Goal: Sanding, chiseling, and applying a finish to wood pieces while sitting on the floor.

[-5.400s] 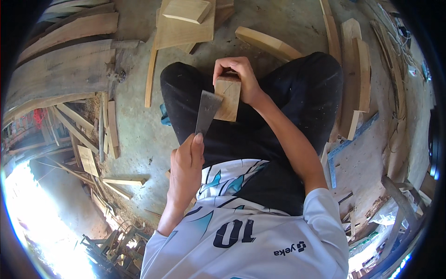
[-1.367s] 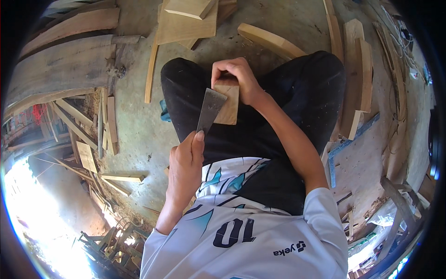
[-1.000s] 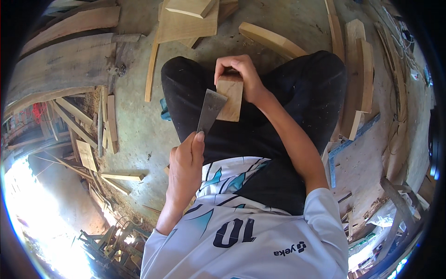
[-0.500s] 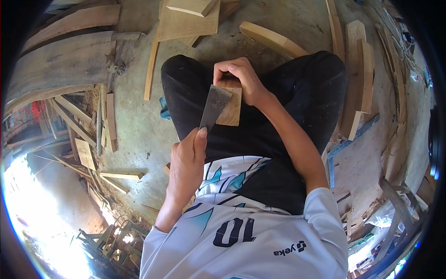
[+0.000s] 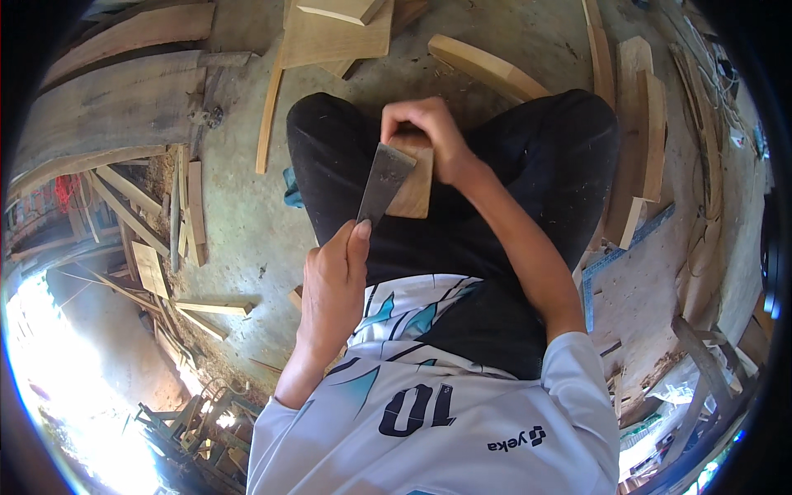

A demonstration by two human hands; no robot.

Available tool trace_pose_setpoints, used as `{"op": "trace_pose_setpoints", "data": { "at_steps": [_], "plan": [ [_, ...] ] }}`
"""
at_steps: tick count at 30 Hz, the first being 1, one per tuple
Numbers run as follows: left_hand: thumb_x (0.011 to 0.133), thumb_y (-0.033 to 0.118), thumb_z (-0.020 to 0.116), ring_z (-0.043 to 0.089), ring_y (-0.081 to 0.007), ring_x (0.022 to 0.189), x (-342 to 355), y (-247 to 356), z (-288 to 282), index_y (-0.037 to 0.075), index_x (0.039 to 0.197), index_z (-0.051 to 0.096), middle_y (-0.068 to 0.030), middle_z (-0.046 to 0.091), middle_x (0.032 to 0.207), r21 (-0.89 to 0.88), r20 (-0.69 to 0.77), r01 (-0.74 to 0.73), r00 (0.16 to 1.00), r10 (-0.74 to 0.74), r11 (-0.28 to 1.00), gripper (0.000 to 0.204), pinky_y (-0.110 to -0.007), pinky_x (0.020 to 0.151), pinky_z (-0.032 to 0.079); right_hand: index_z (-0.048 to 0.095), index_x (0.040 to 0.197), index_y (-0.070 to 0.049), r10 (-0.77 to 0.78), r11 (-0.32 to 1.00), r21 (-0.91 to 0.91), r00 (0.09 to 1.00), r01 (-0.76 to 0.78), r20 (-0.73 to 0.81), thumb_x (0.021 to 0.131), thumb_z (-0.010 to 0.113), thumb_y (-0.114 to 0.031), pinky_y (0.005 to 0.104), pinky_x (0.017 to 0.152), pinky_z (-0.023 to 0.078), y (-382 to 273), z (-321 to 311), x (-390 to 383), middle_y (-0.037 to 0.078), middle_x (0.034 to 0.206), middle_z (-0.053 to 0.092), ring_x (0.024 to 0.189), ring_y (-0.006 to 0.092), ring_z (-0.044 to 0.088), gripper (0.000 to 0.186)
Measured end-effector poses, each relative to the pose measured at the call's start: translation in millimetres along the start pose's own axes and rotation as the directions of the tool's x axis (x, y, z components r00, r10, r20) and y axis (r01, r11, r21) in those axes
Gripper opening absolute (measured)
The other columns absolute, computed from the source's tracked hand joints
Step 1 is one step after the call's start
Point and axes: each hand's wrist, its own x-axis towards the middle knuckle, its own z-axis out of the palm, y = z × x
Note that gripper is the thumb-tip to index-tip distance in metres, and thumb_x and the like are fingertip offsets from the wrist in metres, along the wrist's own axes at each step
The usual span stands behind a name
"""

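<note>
Person sat on the floor [image 5: 247, 223], knees spread, at center frame. Left hand [image 5: 334, 268], just left of center, was closed in a fist around the lower end of a flat metal blade [image 5: 384, 186]; thumb lay along it near the grip. Any handle was hidden inside the fist. Blade tilted up and to the right, its broad end in front of the wooden block [image 5: 415, 191], overlapping the block's left side. Exact contact between edge and wood: could not tell.

Right hand [image 5: 435, 136], upper center, was clamped on the block's upper end, fingers curled over the top. Block stood above the lap in the center of the frame, between the knees, lower end toward the shirt. Black trousers [image 5: 544, 165], white shirt [image 5: 330, 437] with teal and black marks.

Around: flat board [image 5: 334, 40] at the top with a smaller wood piece [image 5: 340, 8] on it; narrow strip [image 5: 268, 115] just left of that; thick plank [image 5: 487, 68] at upper center-right, near the right knee. Wide slabs [image 5: 124, 103] at upper left. Short offcuts [image 5: 213, 307] at left. Long timbers [image 5: 652, 136] at upper right, blue L-shaped square [image 5: 631, 252] below them. Strong glare at lower left.
</note>
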Motion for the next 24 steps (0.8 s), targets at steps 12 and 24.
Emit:
{"op": "trace_pose_setpoints", "data": {
  "at_steps": [12, 24],
  "plan": [
    [0.105, 0.027, 0.043, 0.040, -0.0406, 0.051, 0.0, 0.5, 1.1, -0.002, 0.078, 0.049, -0.0209, 0.044, 0.056, -0.005, 0.003, -0.001, 1.000, 0.001, 1.000, 0.040, -0.043, 0.049, 0.032, 0.055, 0.068, 0.003, 0.031, 0.959, 0.282, 0.999, -0.018, -0.044, 0.087, 0.032, -0.044, 0.0292, 0.065, 0.043, 7.0, 2.0, -2.9, 0.009, 0.065, 0.057, 0.065, 0.0164, 0.055, 0.055],
    [0.104, 0.029, 0.043, 0.043, -0.0420, 0.052, -3.0, -0.7, -0.7, -0.002, 0.078, 0.050, -0.0210, 0.045, 0.056, -0.011, 0.023, 0.028, 0.999, -0.027, 1.000, 0.041, -0.043, 0.050, 0.034, 0.052, 0.068, 0.004, 0.069, 0.958, 0.281, 0.997, -0.059, -0.026, 0.087, 0.032, -0.044, 0.0290, 0.064, 0.042, 5.5, -1.0, -2.9, 0.009, 0.064, 0.055, 0.064, 0.0165, 0.053, 0.055]
  ]
}}
